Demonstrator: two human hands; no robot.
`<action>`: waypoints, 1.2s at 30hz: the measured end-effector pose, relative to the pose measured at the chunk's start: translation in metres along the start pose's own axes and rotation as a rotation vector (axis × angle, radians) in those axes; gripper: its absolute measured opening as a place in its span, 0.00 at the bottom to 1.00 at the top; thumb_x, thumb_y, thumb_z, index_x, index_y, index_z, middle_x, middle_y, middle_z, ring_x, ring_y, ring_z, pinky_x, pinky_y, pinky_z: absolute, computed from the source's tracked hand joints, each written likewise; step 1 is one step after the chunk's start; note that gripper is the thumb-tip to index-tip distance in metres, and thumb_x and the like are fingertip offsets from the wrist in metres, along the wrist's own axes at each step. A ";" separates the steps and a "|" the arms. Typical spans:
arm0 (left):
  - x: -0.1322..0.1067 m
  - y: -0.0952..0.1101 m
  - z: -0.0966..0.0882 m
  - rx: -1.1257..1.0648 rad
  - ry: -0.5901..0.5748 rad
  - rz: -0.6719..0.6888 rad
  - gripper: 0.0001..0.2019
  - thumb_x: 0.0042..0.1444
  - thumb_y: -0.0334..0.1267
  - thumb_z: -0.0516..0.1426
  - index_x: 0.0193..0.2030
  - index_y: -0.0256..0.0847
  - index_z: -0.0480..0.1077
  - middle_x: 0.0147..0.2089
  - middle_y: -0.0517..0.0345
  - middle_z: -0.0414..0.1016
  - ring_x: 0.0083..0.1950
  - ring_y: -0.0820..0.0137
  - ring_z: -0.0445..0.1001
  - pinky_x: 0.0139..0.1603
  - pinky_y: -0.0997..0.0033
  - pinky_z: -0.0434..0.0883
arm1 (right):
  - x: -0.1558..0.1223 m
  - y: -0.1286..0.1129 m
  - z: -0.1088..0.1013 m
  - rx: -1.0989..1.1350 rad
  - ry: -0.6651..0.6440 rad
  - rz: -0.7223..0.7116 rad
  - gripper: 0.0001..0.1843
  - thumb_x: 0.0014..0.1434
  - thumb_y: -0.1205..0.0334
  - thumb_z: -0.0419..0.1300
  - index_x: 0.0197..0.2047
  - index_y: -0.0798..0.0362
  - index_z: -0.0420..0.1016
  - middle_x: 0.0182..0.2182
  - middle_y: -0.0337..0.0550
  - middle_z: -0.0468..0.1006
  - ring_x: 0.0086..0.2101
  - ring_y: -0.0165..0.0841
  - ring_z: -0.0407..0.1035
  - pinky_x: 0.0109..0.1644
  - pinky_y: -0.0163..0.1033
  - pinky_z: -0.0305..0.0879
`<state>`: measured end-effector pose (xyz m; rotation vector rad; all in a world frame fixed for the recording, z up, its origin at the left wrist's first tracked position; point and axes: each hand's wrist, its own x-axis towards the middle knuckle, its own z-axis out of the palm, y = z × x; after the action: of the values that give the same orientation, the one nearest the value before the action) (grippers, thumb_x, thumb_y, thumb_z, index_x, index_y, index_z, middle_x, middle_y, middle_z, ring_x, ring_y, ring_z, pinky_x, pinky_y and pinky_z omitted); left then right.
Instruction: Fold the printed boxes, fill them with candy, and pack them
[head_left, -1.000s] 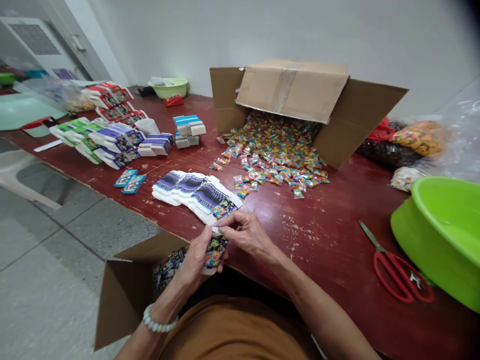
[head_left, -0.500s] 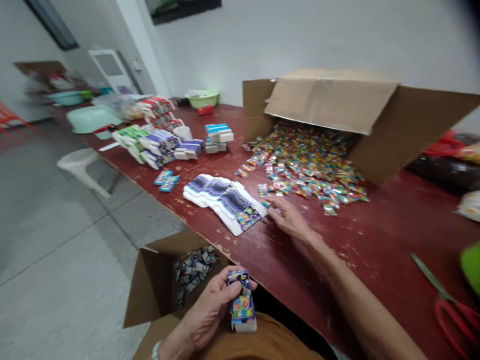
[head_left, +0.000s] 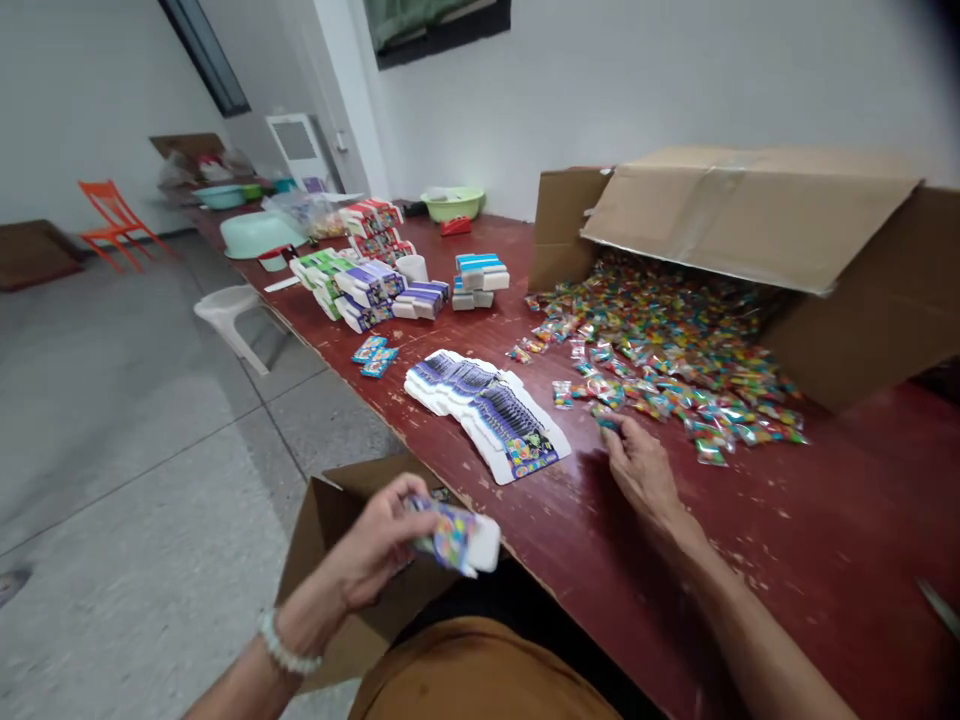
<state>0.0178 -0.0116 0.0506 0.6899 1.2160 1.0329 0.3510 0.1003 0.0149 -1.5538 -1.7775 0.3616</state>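
Note:
My left hand (head_left: 394, 530) grips a small purple printed box (head_left: 450, 537), blurred by motion, above the carton by my lap. The box is tilted, and its white end flap (head_left: 484, 545) points right. My right hand (head_left: 641, 465) is over the red table with thumb and fingers pinched on a small wrapped candy (head_left: 604, 417), at the near edge of the candy pile (head_left: 675, 330). Left of that hand lies a fanned stack of flat purple box blanks (head_left: 487, 410).
A large cardboard box (head_left: 750, 210) on its side spills the candies. Folded boxes (head_left: 371, 285) in several colours stand farther left, near two blue packets (head_left: 375, 355). Below the table edge is an open carton (head_left: 322, 530). Scissors (head_left: 937, 605) lie at the right.
My left hand has turned the purple box from upright to tilted and raised it over the carton. My right hand has moved from beside the blanks towards the candies. The view has swung left.

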 end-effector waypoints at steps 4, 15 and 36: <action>-0.031 -0.040 0.018 0.421 -0.494 -0.143 0.20 0.39 0.42 0.73 0.34 0.40 0.70 0.29 0.66 0.69 0.30 0.76 0.63 0.28 0.79 0.59 | -0.048 -0.061 -0.022 0.539 -0.371 0.128 0.20 0.68 0.48 0.51 0.53 0.51 0.74 0.34 0.44 0.78 0.34 0.37 0.73 0.38 0.40 0.69; -0.040 -0.017 0.012 0.188 -0.441 -0.195 0.22 0.46 0.40 0.64 0.49 0.42 0.68 0.42 0.59 0.74 0.36 0.70 0.74 0.37 0.70 0.70 | -0.086 -0.123 0.012 0.798 -0.598 0.132 0.15 0.62 0.49 0.60 0.42 0.53 0.74 0.32 0.41 0.77 0.31 0.32 0.70 0.35 0.36 0.66; -0.028 -0.021 0.056 -0.112 -0.201 -0.068 0.21 0.59 0.52 0.56 0.47 0.36 0.74 0.30 0.53 0.76 0.26 0.70 0.71 0.25 0.74 0.69 | -0.075 -0.122 0.017 0.765 -0.450 -0.017 0.14 0.65 0.53 0.60 0.51 0.48 0.76 0.38 0.44 0.81 0.35 0.35 0.76 0.39 0.39 0.73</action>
<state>0.0770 -0.0401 0.0579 0.6444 0.9941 0.9438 0.2503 0.0065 0.0558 -0.9434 -1.6597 1.2908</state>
